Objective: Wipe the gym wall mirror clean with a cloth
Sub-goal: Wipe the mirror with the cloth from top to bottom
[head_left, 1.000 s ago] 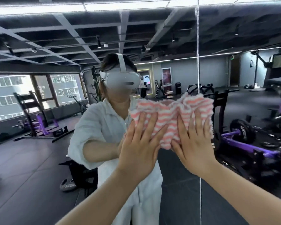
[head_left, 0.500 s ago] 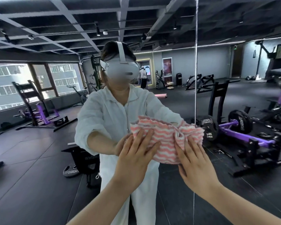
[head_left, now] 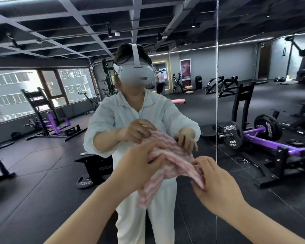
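The pink-and-white striped cloth [head_left: 167, 166] is bunched between both hands and held in front of the mirror [head_left: 42, 155], seemingly off the glass, so I judge the wiping paused while the cloth is being refolded or regripped. How much of the glass is already clean cannot be told; no obvious smears show on the pane ahead or on the pane past the vertical seam [head_left: 217, 85] toward three o'clock, and any wiping left would need the cloth pressed flat to the glass again. The left hand [head_left: 139, 164] grips the upper part of the cloth, its fingers curled over the folds at about twelve o'clock from the wrist. The right hand [head_left: 217, 187] pinches the lower right edge, the cloth lying at about ten o'clock from it, thumb and fingers pressed on the fabric. A loose tail hangs down toward six o'clock, below and between the two hands.
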A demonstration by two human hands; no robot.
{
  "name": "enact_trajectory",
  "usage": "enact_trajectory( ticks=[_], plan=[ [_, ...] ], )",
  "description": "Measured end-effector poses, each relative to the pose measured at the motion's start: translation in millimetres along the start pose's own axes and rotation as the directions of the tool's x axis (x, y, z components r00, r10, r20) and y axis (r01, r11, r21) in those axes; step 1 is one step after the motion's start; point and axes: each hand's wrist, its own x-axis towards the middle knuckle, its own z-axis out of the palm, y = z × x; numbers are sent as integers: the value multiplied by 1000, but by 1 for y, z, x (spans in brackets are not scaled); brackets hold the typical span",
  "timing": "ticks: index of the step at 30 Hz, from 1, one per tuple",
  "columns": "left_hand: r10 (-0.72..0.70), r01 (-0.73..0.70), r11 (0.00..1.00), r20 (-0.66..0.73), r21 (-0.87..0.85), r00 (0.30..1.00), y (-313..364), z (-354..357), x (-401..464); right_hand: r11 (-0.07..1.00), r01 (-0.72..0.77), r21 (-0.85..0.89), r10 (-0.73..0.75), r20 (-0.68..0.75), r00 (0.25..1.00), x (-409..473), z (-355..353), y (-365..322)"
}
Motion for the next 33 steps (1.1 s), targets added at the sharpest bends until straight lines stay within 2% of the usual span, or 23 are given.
enact_trajectory(
  ticks=[4,8,11,13,16,18,19,20,22,25,27,30,33],
  plan=[
    [-86,87,996,-143,3,986,-5,-10,13,993,-94,73,102,-112,988,19,-17,3],
    [42,25,976,-300,216,953,-17,-13,27,954,-166,249,226,-235,945,45,-35,-3],
    [89,9,964,-355,266,931,-21,-9,39,932,-201,301,296,-317,901,72,-38,0],
    [187,-47,938,-391,342,901,-21,-5,47,949,-201,241,286,-405,868,89,-39,1],
    [436,-84,805,-489,587,755,-22,1,53,980,-191,-59,110,-640,761,103,-33,10],
    [560,-70,695,-478,715,677,-25,6,53,959,-197,-203,-12,-723,690,106,-27,12],
    [597,-85,654,-444,752,668,-26,8,51,949,-195,-246,-48,-729,683,106,-23,13],
    [607,-115,639,-406,761,683,-25,11,50,943,-203,-263,-52,-720,692,105,-18,12],
    [548,-141,673,-362,726,754,-22,17,45,953,-231,-194,34,-691,722,99,-8,7],
    [385,-38,763,-407,645,828,-19,38,36,954,-294,64,267,-625,733,89,8,-10],
    [322,35,745,-405,666,856,-22,56,31,936,-322,144,345,-559,754,89,19,-23],
    [274,97,682,-376,725,885,-32,67,33,939,-322,116,336,-499,799,108,23,-36],
    [314,105,618,-367,779,876,-41,49,49,963,-269,9,237,-502,832,142,10,-44]
  ],
)
